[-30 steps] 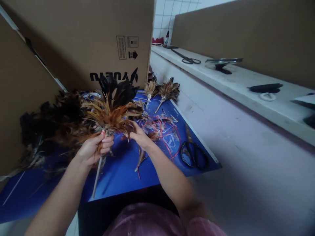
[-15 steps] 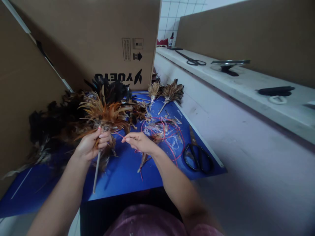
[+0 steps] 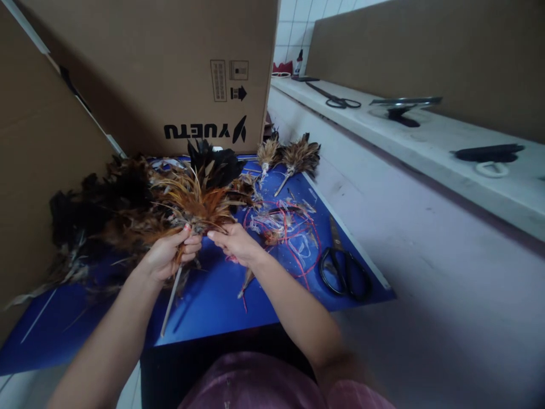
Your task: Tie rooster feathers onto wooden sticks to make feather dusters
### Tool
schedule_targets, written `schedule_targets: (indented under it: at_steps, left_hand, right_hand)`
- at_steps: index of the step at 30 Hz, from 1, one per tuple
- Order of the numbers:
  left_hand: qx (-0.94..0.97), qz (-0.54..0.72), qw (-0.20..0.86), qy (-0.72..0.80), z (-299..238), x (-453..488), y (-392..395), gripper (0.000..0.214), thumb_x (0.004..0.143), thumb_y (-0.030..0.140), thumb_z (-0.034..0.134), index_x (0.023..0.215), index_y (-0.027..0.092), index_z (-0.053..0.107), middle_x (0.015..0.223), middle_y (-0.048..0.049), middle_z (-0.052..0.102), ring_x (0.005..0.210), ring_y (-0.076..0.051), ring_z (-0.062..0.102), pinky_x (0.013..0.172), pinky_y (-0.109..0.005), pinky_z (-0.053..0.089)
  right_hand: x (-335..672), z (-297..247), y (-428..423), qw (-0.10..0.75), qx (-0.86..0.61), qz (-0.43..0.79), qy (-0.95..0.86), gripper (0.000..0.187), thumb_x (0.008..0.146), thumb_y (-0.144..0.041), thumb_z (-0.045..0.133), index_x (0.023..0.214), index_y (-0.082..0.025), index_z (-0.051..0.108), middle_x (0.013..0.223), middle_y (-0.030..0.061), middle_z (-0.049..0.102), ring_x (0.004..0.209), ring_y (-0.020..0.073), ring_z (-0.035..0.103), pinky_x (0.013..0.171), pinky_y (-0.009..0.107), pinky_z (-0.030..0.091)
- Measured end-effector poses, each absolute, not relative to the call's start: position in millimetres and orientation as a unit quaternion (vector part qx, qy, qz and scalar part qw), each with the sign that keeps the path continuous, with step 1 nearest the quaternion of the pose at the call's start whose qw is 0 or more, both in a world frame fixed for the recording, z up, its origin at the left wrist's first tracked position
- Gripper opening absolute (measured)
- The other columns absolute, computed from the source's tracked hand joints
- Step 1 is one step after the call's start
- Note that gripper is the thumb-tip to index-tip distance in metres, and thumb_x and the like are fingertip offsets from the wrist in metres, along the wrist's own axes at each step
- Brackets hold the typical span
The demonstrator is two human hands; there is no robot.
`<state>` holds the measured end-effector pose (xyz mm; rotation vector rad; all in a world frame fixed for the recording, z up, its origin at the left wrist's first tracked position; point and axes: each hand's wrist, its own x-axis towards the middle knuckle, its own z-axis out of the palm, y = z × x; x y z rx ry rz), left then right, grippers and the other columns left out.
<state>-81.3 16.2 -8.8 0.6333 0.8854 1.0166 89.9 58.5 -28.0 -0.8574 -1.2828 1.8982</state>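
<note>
My left hand (image 3: 174,253) is closed around the stick of a feather duster (image 3: 196,200), just under its feathers. Orange-brown feathers spread around the head, with black ones at the top, and the bare stick (image 3: 170,307) slants down below my fist. Beside the base of the feathers, my right hand (image 3: 235,244) is pinched closed. The red string it gripped a moment ago is hidden at the fingertips now. Loose red string (image 3: 286,230) lies tangled with clear plastic strips and feather scraps to the right.
Black-handled scissors (image 3: 346,274) lie at the right of the blue tabletop (image 3: 264,309). Loose dark feathers (image 3: 114,193) heap up at left. Two smaller feather bundles (image 3: 298,158) rest at the back, near a cardboard box (image 3: 140,68). Another pair of scissors (image 3: 340,102) is on the white ledge.
My right hand has moved from pulling the red string out sideways to up against the feather base. The duster head has shifted right and tilted slightly; my left hand still grips it.
</note>
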Motion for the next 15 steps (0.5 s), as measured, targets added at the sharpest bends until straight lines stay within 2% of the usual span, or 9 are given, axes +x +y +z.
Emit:
schedule_targets:
  at_steps: [2, 4, 7, 11, 15]
  left_hand:
    - [0.293, 0.462, 0.729, 0.412, -9.6, -79.3, 15.5, 0.025, 0.089, 0.026, 0.053, 0.068, 0.015, 0.043, 0.061, 0.0037, 0.036, 0.044, -0.004, 0.033, 0.035, -0.012, 0.029]
    - [0.296, 0.464, 0.717, 0.428, -10.1, -76.4, 14.8, 0.027, 0.088, 0.026, 0.055, 0.067, 0.015, 0.042, 0.060, 0.0040, 0.035, 0.044, -0.004, 0.031, 0.035, -0.012, 0.028]
    - [0.308, 0.483, 0.683, 0.454, -9.5, -70.8, 13.8, 0.029, 0.083, 0.028, 0.062, 0.067, 0.015, 0.042, 0.058, 0.0053, 0.035, 0.043, -0.003, 0.030, 0.035, -0.011, 0.025]
    - [0.312, 0.513, 0.619, 0.506, -8.4, -61.0, 12.4, 0.033, 0.072, 0.033, 0.073, 0.071, 0.015, 0.045, 0.056, 0.0065, 0.038, 0.042, -0.002, 0.032, 0.036, -0.011, 0.022]
    - [0.339, 0.515, 0.521, 0.591, -14.4, -50.9, 12.2, 0.036, 0.070, 0.042, 0.071, 0.071, 0.017, 0.046, 0.053, 0.0064, 0.043, 0.039, -0.003, 0.030, 0.036, -0.013, 0.020]
  right_hand:
    - [91.7, -31.8, 60.5, 0.384, -0.342, 0.665, -0.541, 0.024, 0.076, -0.025, 0.062, 0.058, -0.018, 0.049, 0.048, -0.0088, 0.042, 0.045, 0.0049, 0.034, 0.049, 0.020, 0.031]
    - [92.7, -36.6, 62.1, 0.410, -0.344, 0.602, -0.593, 0.017, 0.078, -0.024, 0.058, 0.062, -0.017, 0.059, 0.057, -0.0051, 0.054, 0.058, 0.0084, 0.047, 0.063, 0.022, 0.039]
    - [92.6, -42.2, 62.3, 0.430, -0.339, 0.545, -0.635, 0.017, 0.080, -0.027, 0.056, 0.073, -0.017, 0.069, 0.072, -0.0013, 0.066, 0.073, 0.0132, 0.058, 0.076, 0.027, 0.042]
    - [90.6, -44.6, 58.7, 0.457, -0.346, 0.499, -0.650, 0.018, 0.079, -0.030, 0.060, 0.072, -0.018, 0.070, 0.072, 0.0002, 0.068, 0.073, 0.0150, 0.060, 0.072, 0.027, 0.044]
    - [89.7, -44.3, 51.7, 0.472, -0.350, 0.487, -0.646, 0.021, 0.081, -0.032, 0.057, 0.069, -0.017, 0.067, 0.065, -0.0009, 0.064, 0.064, 0.0134, 0.056, 0.064, 0.025, 0.043]
